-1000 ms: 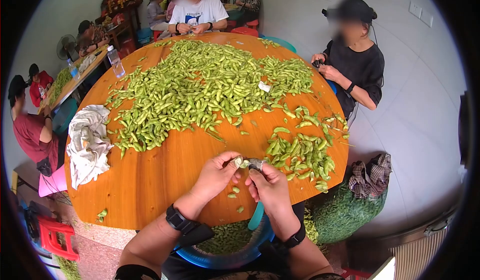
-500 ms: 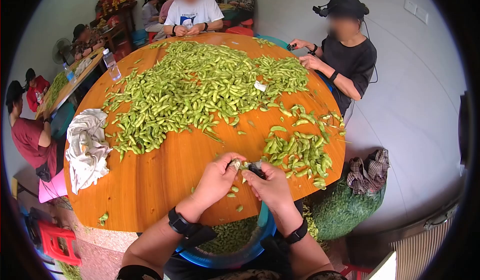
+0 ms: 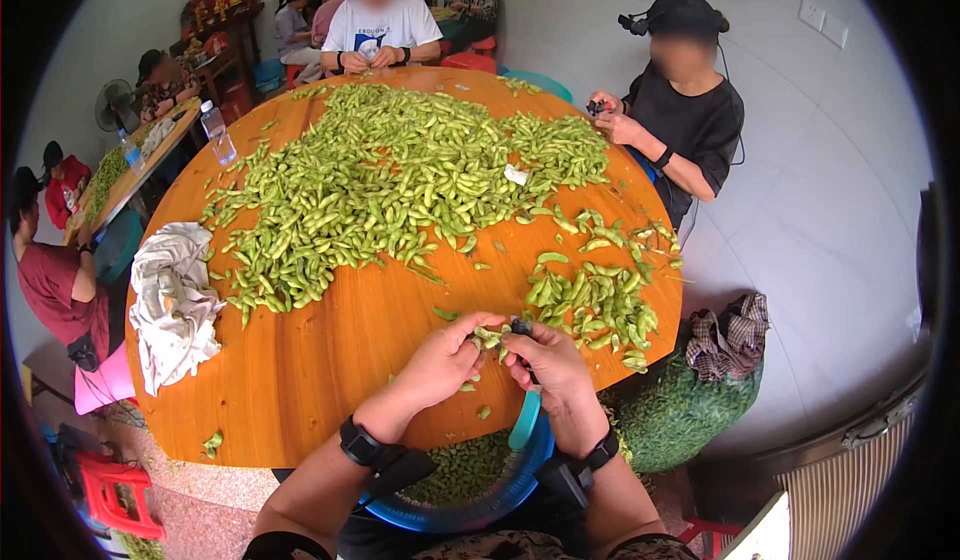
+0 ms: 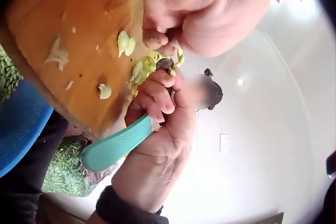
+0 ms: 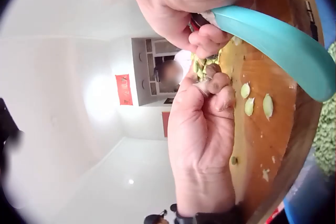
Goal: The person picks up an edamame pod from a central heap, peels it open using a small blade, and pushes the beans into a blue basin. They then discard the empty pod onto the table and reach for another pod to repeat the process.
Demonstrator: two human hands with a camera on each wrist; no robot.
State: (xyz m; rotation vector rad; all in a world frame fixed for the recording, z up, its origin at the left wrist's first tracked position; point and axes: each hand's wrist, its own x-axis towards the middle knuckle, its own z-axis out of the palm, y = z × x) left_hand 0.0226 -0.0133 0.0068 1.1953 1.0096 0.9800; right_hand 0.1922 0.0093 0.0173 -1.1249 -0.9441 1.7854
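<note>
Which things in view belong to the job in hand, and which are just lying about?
Seem to belong to the job:
green pod, pinched in the left hand
teal-handled tool, held in the right hand
large pod heap
blue basin, below the table edge

Seem just lying about:
white cloth
clear bottle
red stool
checked cloth

Location type: shared indoor workroom. Indicators: wooden table heaped with green pods; people at its edge; second table, far left.
</note>
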